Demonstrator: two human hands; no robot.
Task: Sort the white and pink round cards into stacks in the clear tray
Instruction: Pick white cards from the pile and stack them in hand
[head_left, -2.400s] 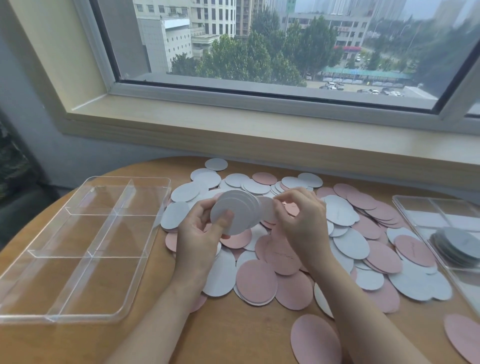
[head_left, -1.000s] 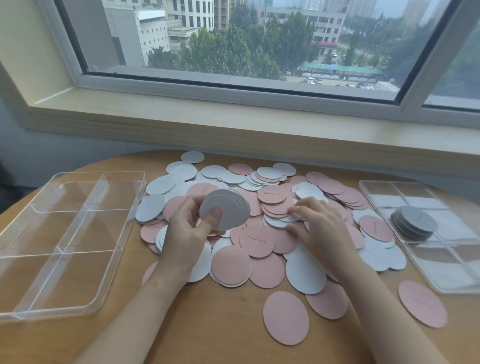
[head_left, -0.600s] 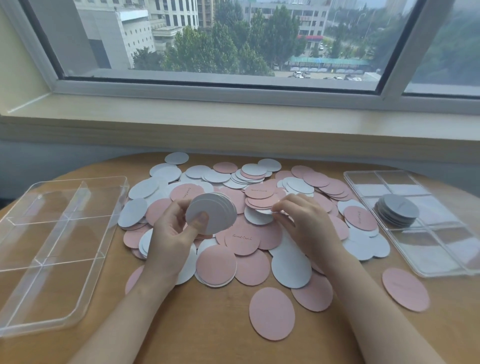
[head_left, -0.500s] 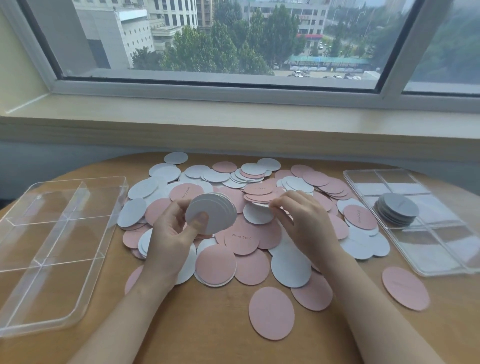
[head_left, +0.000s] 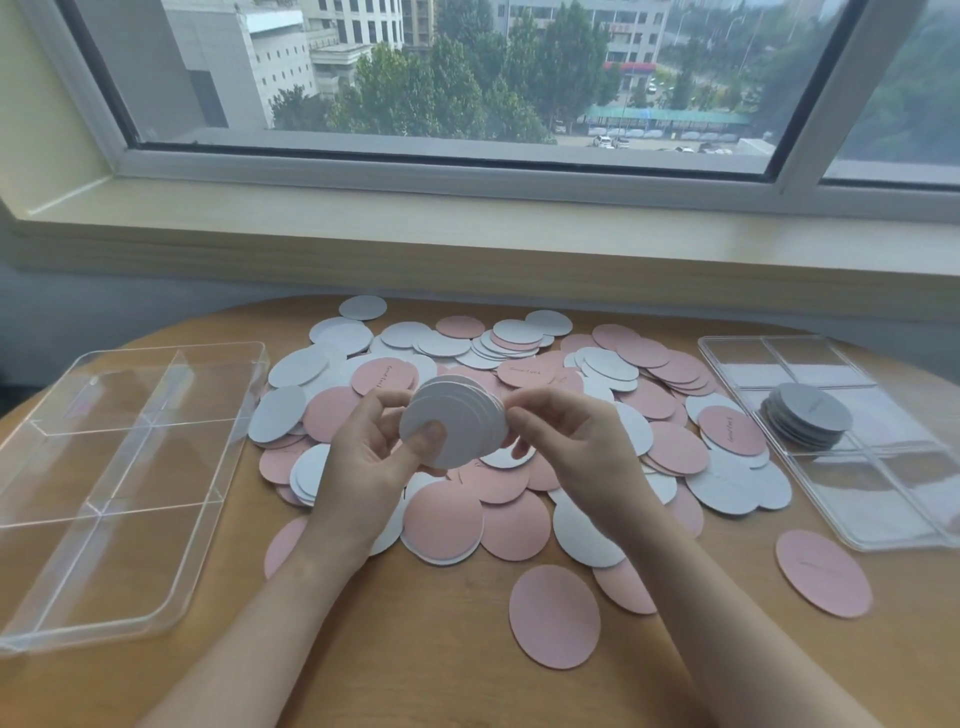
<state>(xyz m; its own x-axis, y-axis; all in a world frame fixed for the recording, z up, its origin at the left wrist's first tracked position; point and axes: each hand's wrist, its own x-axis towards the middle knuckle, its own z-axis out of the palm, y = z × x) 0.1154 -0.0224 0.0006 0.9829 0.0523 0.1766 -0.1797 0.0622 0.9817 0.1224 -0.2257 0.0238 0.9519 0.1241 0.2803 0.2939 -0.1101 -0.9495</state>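
From the head view, we are mid-gathering: our left hand (head_left: 374, 457) grasps a fanned stack of white cards (head_left: 454, 423) above the middle of the bench (head_left: 441, 665), thumb pressed on its face, while our right hand (head_left: 566, 441) pinches the stack's right edge, seemingly adding or squaring a card. Next, we judge, the stack wants squaring and carrying to a tray. The loose cards (head_left: 519, 374), white and pink, lie heaped across the bench's centre. The clear tray (head_left: 130, 618) at the left edge holds nothing; the second tray (head_left: 883, 540) at the right edge holds one stack of white cards (head_left: 808, 415) in a middle compartment.
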